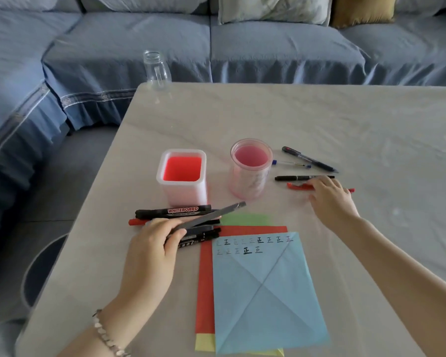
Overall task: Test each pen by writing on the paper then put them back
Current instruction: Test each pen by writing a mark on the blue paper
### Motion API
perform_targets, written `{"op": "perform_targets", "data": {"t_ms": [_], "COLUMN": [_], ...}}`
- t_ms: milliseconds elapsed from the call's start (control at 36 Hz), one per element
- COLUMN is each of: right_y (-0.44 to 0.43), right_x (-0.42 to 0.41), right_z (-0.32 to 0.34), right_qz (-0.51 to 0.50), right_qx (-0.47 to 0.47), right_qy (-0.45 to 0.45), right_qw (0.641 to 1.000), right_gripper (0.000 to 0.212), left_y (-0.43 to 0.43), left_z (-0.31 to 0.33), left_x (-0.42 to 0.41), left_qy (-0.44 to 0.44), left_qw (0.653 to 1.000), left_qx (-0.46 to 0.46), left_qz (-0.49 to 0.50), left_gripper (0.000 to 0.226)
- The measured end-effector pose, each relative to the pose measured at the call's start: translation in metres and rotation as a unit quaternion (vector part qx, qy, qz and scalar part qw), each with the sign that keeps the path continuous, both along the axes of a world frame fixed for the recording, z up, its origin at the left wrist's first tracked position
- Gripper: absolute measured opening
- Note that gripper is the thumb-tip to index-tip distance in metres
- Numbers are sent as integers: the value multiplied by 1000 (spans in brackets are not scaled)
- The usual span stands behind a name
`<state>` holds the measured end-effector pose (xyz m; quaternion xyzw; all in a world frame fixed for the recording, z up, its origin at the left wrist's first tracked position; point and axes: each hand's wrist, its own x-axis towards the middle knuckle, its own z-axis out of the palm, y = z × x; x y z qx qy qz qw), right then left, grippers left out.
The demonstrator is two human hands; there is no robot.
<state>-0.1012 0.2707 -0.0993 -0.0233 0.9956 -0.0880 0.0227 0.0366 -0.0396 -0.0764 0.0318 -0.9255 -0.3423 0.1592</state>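
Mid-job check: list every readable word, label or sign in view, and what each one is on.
"WHITEBOARD": on the black whiteboard marker in front of the square pen holder.
"正": handwritten many times in two rows at the top of the blue paper.
Small print under "WHITEBOARD": too blurred to read.
White label on the labelled black marker beside the paper: blurred, unreadable.
Print on the thin black marker right of the round cup: too small.

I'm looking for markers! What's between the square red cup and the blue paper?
In the head view, a pile of markers lies between the square cup and the blue paper, with the left hand gripping a grey pen over it.
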Motion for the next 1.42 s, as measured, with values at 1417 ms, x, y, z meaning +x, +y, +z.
{"op": "perform_targets", "data": {"t_ms": [1417], "right_y": [-99], "right_x": [154], "right_z": [50], "right_qz": [-143], "right_qx": [-624], "right_qy": [-105], "right_qw": [761], "right_gripper": [43], "left_y": [82], "left_z": [20], "left_x": [30], "left_qy": [-100], "left_qw": [927], "left_qx": [107], "left_qz": [-345], "left_gripper": [17]}}
